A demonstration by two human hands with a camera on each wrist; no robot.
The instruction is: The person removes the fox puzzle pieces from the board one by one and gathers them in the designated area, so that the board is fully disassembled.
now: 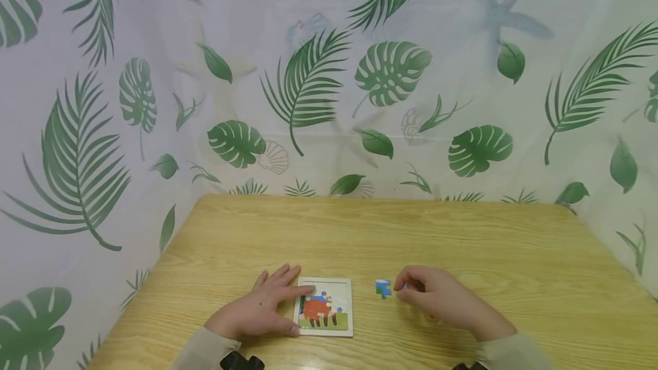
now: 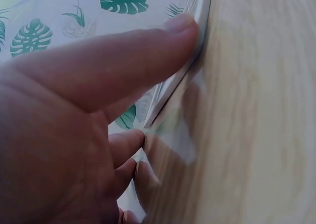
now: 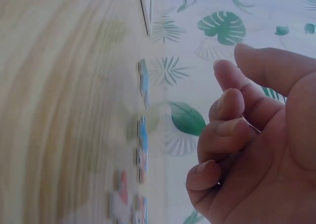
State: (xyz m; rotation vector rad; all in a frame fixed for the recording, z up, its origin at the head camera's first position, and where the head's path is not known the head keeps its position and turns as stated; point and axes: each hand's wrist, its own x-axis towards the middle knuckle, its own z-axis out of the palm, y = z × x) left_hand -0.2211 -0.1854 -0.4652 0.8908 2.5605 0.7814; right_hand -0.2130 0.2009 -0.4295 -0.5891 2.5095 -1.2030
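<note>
My left hand [image 1: 262,307] lies spread at the left side of a small square jigsaw board [image 1: 350,307]. The index finger reaches over the picture, and the thumb touches the lower left corner. Part of the picture is filled, with a red animal on green; its upper area is pale. My right hand [image 1: 439,298], fingers loosely bent, hovers just right of a blue, white and green jigsaw piece [image 1: 382,288]. Nothing shows between its thumb and fingertips in the right wrist view. More jigsaw pieces [image 3: 142,147] lie on the table by this hand, mostly hidden in the head view.
The wooden table [image 1: 390,233] reaches back to a hanging cloth [image 1: 319,176] printed with green leaves, which also runs along the left and right sides. A red-orange bit of a piece [image 1: 433,317] peeks out beneath the right hand.
</note>
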